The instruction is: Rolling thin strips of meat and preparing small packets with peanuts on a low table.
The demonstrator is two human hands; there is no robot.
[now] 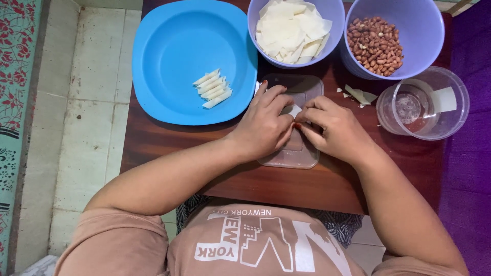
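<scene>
Fingers (pixel 284 113) of both hands pinch a small white wrapper piece (pixel 294 110), its long axis hidden, over a clear lid (pixel 307 89).

The light is soft and even, coming from above, with only faint shadows under the hands. The picture is sharp; the dark surface (pixel 327 189) shows little glare.

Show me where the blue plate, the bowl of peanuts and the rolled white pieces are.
blue plate (pixel 174 41): head view, bare inner surface.
bowl of peanuts (pixel 419 20): head view, inner wall.
rolled white pieces (pixel 213 88): head view, middle roll.
</scene>
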